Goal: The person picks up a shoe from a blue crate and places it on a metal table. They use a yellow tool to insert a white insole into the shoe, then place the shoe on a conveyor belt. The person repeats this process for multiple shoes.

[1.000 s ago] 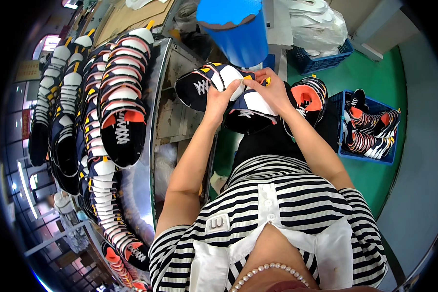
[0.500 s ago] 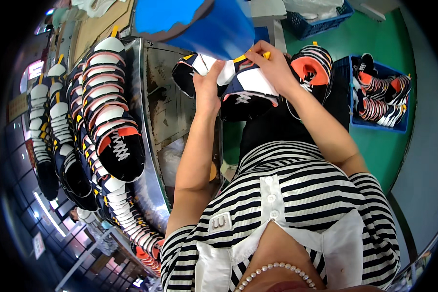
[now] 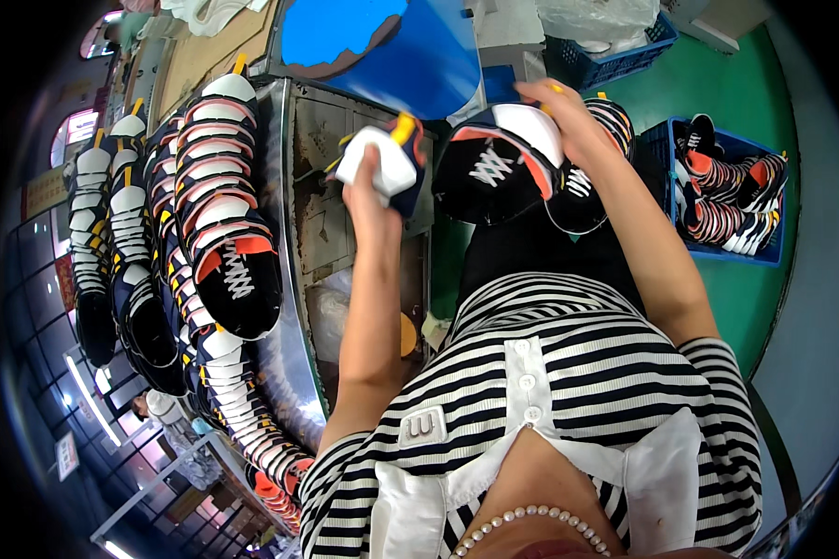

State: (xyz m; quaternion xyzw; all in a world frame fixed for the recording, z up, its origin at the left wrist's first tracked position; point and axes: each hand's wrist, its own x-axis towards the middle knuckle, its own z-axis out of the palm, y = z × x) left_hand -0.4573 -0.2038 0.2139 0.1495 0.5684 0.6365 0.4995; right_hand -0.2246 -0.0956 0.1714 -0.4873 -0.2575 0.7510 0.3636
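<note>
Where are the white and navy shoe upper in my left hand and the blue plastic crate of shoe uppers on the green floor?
White and navy shoe upper [image 3: 393,170]: head view, on its white panel.
Blue plastic crate [image 3: 741,146]: head view, on a bare part of its wall.

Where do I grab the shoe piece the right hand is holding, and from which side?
Probably pinch the shoe piece by the white panel at its far end, coming from the right, like the right hand. That end faces the hand and shows an open edge with coral lining, while the rounded black toe points away to the left.
</note>
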